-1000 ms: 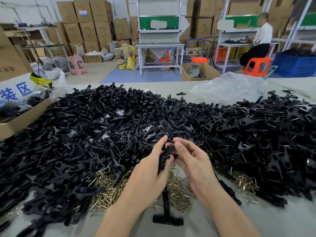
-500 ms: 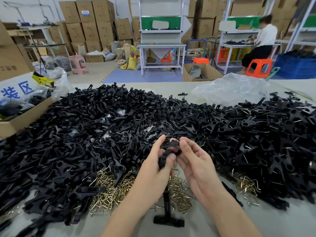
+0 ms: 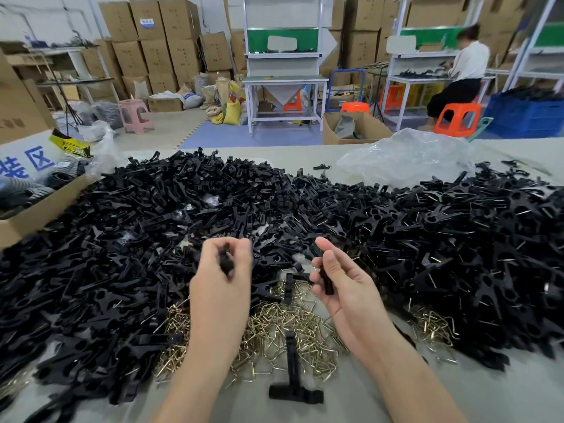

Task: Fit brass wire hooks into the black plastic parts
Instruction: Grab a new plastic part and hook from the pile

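Observation:
My left hand (image 3: 221, 279) holds a blurred black plastic part (image 3: 226, 262) in curled fingers, above the left side of the brass hook heap (image 3: 274, 334). My right hand (image 3: 341, 285) is palm up to its right, fingers curled round another black plastic part (image 3: 326, 280). The two hands are apart. A wide pile of black plastic parts (image 3: 137, 239) covers the table behind and beside them. The parts heaped at the right (image 3: 473, 239) show wire in them.
A black T-shaped tool (image 3: 294, 377) stands on the table (image 3: 457, 398) between my forearms. A cardboard box (image 3: 36, 209) sits at the far left, a clear plastic bag (image 3: 406, 160) at the back right. A person sits at a far bench.
My hands were together on one black piece at the centre. They have drawn apart, the left moving left and up, each now holding a black part.

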`<state>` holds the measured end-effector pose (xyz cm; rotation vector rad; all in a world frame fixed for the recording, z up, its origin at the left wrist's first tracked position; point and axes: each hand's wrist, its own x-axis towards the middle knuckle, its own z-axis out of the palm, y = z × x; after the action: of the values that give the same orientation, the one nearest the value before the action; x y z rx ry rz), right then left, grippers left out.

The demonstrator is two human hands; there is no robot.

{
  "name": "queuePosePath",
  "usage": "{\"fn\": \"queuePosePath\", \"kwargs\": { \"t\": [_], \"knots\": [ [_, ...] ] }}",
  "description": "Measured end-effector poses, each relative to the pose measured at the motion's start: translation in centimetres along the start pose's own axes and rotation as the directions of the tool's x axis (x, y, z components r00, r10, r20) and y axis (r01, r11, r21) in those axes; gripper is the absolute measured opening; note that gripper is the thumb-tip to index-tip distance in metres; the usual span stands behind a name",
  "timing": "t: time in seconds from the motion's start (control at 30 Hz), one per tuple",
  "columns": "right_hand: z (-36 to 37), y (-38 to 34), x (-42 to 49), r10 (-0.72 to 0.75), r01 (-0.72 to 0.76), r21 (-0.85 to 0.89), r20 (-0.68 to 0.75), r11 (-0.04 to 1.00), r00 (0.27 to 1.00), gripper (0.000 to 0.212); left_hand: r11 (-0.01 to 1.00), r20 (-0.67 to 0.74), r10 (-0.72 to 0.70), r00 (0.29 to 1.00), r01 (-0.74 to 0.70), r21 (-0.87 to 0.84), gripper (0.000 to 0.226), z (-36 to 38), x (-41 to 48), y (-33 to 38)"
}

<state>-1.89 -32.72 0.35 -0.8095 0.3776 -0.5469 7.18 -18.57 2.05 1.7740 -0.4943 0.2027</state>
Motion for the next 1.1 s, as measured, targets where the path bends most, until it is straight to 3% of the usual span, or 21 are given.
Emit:
{"fn": "queuePosePath", "kwargs": {
  "t": [0.1, 0.2, 0.33, 0.43, 0.6, 0.67, 0.9, 1.1],
  "knots": [
    [0.1, 0.1, 0.1, 0.032, -0.033, 0.042, 0.013, 0.999, 0.999, 0.028, 0.978, 0.184, -0.095, 0.978, 0.126, -0.166, 0.032, 0.7, -0.7, 0.5],
    [0.2, 0.1, 0.1, 0.063, -0.065, 0.067, 0.039, 0.996, 0.997, 0.031, 0.915, 0.34, -0.165, 0.926, 0.273, -0.297, 0.028, 0.9, -1.0, 0.4],
    [0.4, 0.1, 0.1, 0.043, -0.039, -0.041, 0.092, 0.998, 0.995, 0.035, 0.94, 0.425, -0.13, 0.896, 0.247, -0.234, 0.028, 1.6, -1.0, 0.0],
    [0.3, 0.3, 0.0, 0.041, -0.032, -0.098, 0.092, 0.995, 0.995, 0.037, 0.966, 0.4, -0.047, 0.915, 0.143, -0.215, 0.014, 2.0, -0.9, -0.2],
    [0.4, 0.5, 0.0, -0.009, 0.027, -0.153, 0.12, 0.988, 0.993, 0.039, 0.955, 0.413, -0.09, 0.906, 0.197, -0.223, 0.033, 2.2, -0.9, -0.5],
    [0.4, 0.7, 0.1, -0.022, 0.037, -0.133, 0.116, 0.99, 0.993, 0.04, 0.973, 0.4, -0.053, 0.915, 0.138, -0.187, 0.035, 2.3, -1.2, -0.3],
    [0.2, 0.7, 0.1, -0.06, 0.073, -0.144, 0.095, 0.987, 0.994, 0.037, 0.986, 0.366, -0.023, 0.93, 0.081, -0.146, 0.015, 2.1, -1.4, -0.5],
    [-0.1, 0.8, 0.3, -0.084, 0.095, -0.115, 0.101, 0.989, 0.991, 0.031, 0.998, 0.384, 0.032, 0.923, -0.009, -0.061, 0.013, 2.1, -1.6, -1.0]
  ]
}}
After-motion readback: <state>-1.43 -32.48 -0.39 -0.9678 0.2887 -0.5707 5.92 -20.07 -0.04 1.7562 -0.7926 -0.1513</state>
